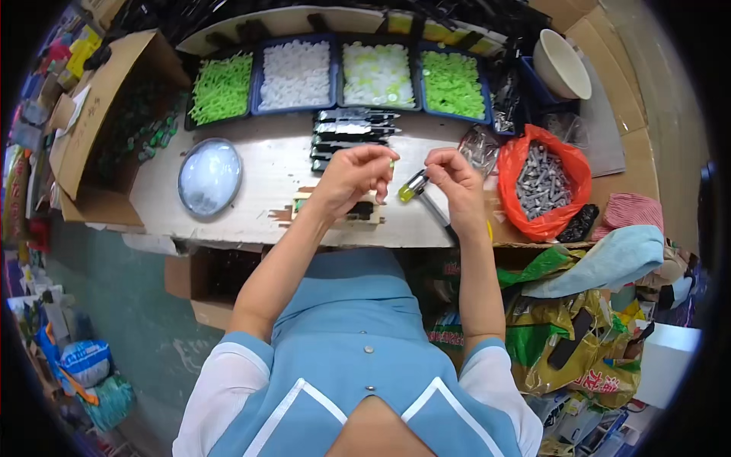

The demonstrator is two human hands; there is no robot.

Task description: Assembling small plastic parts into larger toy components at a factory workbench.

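Above the white worktable, my left hand (356, 177) pinches a tiny green piece (392, 163) between thumb and fingertips. My right hand (458, 181) is closed on a short cylindrical part (413, 185), dark and silvery with a yellow-green end, which points toward the left hand. The two hands are apart. Partly behind the left wrist lies a small wooden fixture (369, 213) with dark parts on it. A tool with a grey shaft and black handle (438, 217) rests below the right hand. Several black-and-silver pieces (354, 128) lie in a stack beyond the left hand.
At the back stand trays of green sticks (222, 87), white parts (295, 75), white-yellow parts (377, 74) and green parts (455, 82). A round dish (209, 179) and cardboard box (106, 137) are left. A red bag of metal parts (542, 183) and white bowl (562, 65) are right.
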